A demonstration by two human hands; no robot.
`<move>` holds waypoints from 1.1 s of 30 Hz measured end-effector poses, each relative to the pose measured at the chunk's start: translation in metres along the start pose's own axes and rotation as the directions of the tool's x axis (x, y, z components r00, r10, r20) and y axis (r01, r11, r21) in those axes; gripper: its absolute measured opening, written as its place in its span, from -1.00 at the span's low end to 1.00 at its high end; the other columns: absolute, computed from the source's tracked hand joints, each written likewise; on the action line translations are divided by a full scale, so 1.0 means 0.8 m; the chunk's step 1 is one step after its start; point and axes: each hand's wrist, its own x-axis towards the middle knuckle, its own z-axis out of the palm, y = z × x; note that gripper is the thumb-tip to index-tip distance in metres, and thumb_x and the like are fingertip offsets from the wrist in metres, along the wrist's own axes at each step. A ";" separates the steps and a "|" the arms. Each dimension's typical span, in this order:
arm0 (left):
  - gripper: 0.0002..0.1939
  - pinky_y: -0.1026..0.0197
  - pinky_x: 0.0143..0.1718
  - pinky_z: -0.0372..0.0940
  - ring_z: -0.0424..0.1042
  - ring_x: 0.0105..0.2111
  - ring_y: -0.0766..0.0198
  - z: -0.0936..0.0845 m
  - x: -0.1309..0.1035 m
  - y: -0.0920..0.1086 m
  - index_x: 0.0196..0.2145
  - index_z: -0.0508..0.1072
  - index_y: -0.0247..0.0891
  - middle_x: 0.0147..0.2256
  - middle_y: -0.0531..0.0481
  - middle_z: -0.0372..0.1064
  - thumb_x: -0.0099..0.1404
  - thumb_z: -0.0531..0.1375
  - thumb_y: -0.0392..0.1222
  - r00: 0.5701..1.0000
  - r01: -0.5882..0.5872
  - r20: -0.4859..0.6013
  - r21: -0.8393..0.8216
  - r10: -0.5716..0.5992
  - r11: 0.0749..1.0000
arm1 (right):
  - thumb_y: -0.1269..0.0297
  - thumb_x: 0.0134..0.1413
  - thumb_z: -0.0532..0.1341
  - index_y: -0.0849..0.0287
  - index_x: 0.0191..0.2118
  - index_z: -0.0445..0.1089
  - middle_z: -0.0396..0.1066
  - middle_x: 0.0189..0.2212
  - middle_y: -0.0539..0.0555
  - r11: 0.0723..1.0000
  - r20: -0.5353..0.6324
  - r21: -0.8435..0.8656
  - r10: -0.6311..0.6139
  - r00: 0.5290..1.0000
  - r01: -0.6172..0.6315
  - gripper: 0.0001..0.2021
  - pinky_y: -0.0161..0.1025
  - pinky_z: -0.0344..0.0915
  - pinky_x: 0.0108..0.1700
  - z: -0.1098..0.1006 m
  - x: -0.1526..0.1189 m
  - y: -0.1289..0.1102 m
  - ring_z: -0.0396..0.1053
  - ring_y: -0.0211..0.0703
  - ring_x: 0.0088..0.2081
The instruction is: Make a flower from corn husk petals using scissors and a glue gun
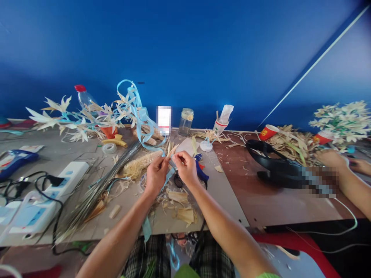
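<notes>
My left hand (157, 170) is closed in a pinch at the base of a small pale husk flower (171, 150), over the middle of the table. Close beside it on the right, my right hand (185, 166) pinches at the same flower, fingertips nearly touching the left ones. A light blue ribbon (169, 175) hangs down between the hands. Behind my right hand lies a blue tool (202, 172), partly hidden. Dry husk pieces (185, 215) lie in front of the hands, and a corn cob with husk fibres (140, 164) is left of them.
Thin wires (116, 170) and a white power strip (58, 193) lie left. Husk-flower branches (95, 116), a glass jar (186, 121) and a paper cup (220, 126) stand behind. At right, another person's arm (353, 185) is near a black object (272, 164).
</notes>
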 end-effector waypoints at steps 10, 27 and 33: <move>-0.73 0.31 -0.45 0.10 0.21 -0.50 0.35 0.004 0.000 0.000 -0.44 0.45 -0.31 -0.54 0.06 0.26 0.25 0.05 -0.11 0.997 -0.072 0.005 0.103 0.072 0.992 | 0.16 -0.01 0.14 0.22 -0.47 0.38 0.35 -0.57 0.01 0.993 0.004 -0.014 0.119 0.993 -0.119 -0.78 -0.36 0.19 -0.47 0.007 -0.003 -0.005 0.25 -0.28 -0.52; -0.76 0.22 -0.31 0.22 0.28 -0.36 0.21 0.010 -0.008 -0.016 -0.26 0.39 -0.29 -0.37 -0.11 0.27 0.28 -0.06 -0.36 0.883 -0.470 0.233 0.433 0.408 0.769 | 0.15 -0.11 0.18 0.24 -0.49 0.39 0.36 -0.62 0.00 0.964 0.016 -0.010 0.268 0.963 -0.267 -0.77 -0.35 0.16 -0.54 0.001 0.004 0.003 0.20 -0.29 -0.61; -0.73 0.20 -0.27 0.21 0.29 -0.35 0.21 0.008 -0.004 -0.006 -0.24 0.45 -0.32 -0.37 -0.12 0.32 0.30 -0.04 -0.28 0.927 -0.349 0.231 0.250 0.295 0.903 | 0.14 -0.11 0.18 0.25 -0.49 0.39 0.36 -0.64 0.01 0.961 -0.003 -0.038 0.275 0.961 -0.275 -0.76 -0.35 0.18 -0.53 -0.001 0.005 0.006 0.25 -0.26 -0.58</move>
